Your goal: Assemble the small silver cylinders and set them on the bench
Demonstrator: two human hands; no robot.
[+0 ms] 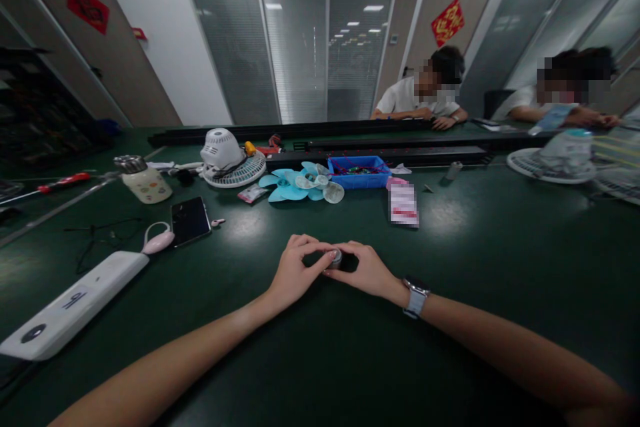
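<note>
A small grey metal cylinder [335,258] is pinched between my two hands just above the dark green tabletop. My left hand [299,267] has its thumb on the cylinder's near top edge and its index finger reaching to the far side. On the other side, my right hand [369,268] curves round it with thumb and index finger, and a watch [416,296] sits on that wrist. My fingers cover part of the cylinder, so its exact kind is unclear. Farther back lie light blue fan blades [293,183] and a blue bin [359,173] holding wires and small parts.
To the left are a long white device [75,310], a phone [191,221], a patterned bottle [145,180] and a white fan part [235,170]. A pink-and-white packet [403,203] and another grey cylinder [454,171] lie right of the bin. Two people sit across the table.
</note>
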